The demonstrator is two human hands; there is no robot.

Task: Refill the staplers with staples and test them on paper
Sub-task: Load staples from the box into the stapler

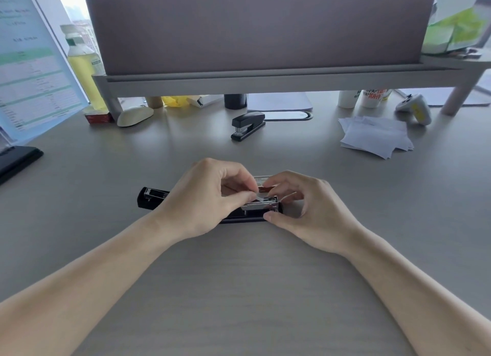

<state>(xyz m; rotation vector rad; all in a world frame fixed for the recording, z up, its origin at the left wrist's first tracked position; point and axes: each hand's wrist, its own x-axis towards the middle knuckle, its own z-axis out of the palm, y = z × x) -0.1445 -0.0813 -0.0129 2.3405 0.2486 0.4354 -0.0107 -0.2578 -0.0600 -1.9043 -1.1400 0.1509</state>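
The left hand [210,196] pinches a small strip of staples [259,195] in a tight thumb-and-finger grip over the metal channel of the opened stapler [261,205], while the right hand [305,209] steadies that stapler's end, thumb on its near edge and fingers curled loosely behind, clamping nothing. The stapler lies flat on the counter [239,289], a staple box [263,183] just behind it. Farther behind stands a second, closed stapler [248,126]; a paper stack [377,136] lies to that one's right.
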